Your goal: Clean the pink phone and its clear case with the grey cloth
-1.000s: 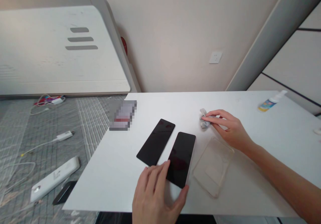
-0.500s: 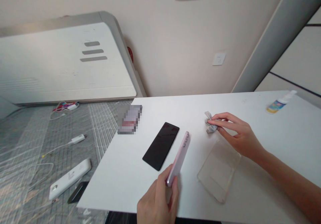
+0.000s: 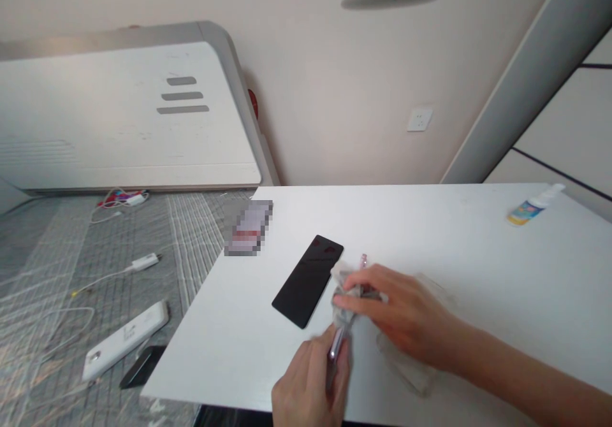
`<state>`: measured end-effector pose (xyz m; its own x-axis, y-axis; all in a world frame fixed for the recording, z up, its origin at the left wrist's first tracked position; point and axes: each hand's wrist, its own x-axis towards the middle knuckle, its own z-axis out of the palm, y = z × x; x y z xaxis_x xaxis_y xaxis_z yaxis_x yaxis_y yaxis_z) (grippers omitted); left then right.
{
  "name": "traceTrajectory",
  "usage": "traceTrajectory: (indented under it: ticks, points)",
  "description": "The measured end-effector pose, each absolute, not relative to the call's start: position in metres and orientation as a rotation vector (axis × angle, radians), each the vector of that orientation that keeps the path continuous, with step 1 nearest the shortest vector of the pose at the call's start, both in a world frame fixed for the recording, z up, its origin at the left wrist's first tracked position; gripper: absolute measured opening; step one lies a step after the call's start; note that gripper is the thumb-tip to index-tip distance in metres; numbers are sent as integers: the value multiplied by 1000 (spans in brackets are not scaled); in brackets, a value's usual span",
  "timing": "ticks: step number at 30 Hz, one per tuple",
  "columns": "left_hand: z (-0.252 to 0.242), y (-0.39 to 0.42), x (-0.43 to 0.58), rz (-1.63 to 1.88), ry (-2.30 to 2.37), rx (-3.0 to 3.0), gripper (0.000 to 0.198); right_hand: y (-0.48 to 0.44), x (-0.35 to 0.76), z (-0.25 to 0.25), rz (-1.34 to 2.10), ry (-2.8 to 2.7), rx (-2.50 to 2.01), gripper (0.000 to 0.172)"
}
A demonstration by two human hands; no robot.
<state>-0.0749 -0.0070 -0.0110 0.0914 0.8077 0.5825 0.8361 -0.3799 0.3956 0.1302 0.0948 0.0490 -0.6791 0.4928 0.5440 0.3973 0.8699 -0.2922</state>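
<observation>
A pink phone [image 3: 336,345] stands on edge in my left hand [image 3: 308,376], whose fingers and thumb close round its lower end. My right hand [image 3: 399,309] presses a crumpled whitish tissue [image 3: 343,306] round the phone's middle. Only the phone's far tip and a short stretch near my left hand show past the tissue. Left of my hands, a black phone [image 3: 308,280] lies flat, dark side up. A clear phone case [image 3: 406,363] lies under my right hand and forearm, mostly covered by them.
On the white table [image 3: 215,331], a small spray bottle [image 3: 533,207] lies at the far right. A blurred-out item [image 3: 248,228] is at the left edge. Beside the table, a white power bank [image 3: 127,340], a dark phone-like object [image 3: 143,366] and cables rest on the grey bedding [image 3: 191,242].
My right hand has moved left with the tissue, from above the clear case onto the pink phone. My left hand keeps its grip and has shifted slightly right.
</observation>
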Motion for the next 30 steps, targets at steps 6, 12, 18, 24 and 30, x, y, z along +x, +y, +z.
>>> traceTrajectory:
  ticks: [6, 12, 18, 24, 30]
  points:
    - [-8, -6, -74, -1141, -1733, -2310, 24, 98, 138, 51, -9, -2367, -773, 37]
    - [-9, -6, -73, -1177, -1788, -2295, 12, 100, 135, 45, 97, -2432, -549, 30]
    - [-7, -10, -79, -1068, -2048, -2303, 46, 131, 153, 22, 117, -2245, -787, 41]
    - [-3, -16, -82, -970, -1933, -2390, 51, 124, 155, 10, 242, -2272, -814, 36]
    - [-5, -30, -84, -771, -2005, -2401, 71, 122, 154, 9, 330, -2315, -843, 33]
